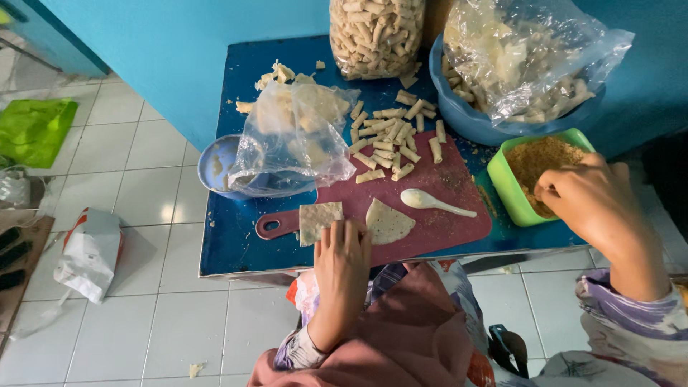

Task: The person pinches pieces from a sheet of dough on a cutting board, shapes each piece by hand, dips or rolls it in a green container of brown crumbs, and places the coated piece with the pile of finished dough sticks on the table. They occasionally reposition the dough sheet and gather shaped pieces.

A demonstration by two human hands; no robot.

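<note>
My left hand [342, 259] lies flat on the near edge of a maroon cutting board [437, 215], fingertips touching a square pastry wrapper [319, 220]. A second, half-round wrapper [388, 222] lies just right of it. My right hand [589, 197] reaches into a green tub [504, 180] of brown crumb filling [545, 159], fingers bent down in the filling; whether it holds any is hidden. A white spoon [432, 201] rests on the board between the hands. Several rolled pastry sticks [390, 140] are piled at the board's far end.
The board sits on a small blue table [233, 236]. A blue bowl [217, 163] under a crumpled clear bag [295, 140] is at the left. A large blue basin [466, 118] with a plastic bag, and a tall bag of rolled sticks [375, 36], stand at the back. White tiled floor surrounds.
</note>
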